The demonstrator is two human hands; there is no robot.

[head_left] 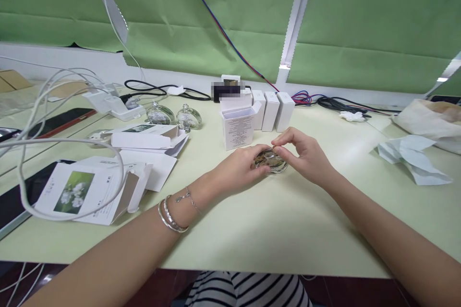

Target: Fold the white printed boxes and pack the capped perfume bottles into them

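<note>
My left hand [248,163] is wrapped round the side of a clear, round glass bottle [272,160] just above the table. The fingers and thumb of my right hand [297,153] pinch together at the bottle's top, partly hiding its neck. Any small part between those fingertips is too small to make out. Just behind my hands, a white box [238,127] with printed text stands upright with its top flaps open. Two similar glass bottles [158,114] stand farther back on the left.
Several closed white boxes [284,111] stand beside the open one. Unfolded cartons [84,192], phones and looping white cables [27,187] cover the left side. Crumpled white paper [414,158] and a cloth bag [432,122] lie at right. Black cables [338,104] run along the back.
</note>
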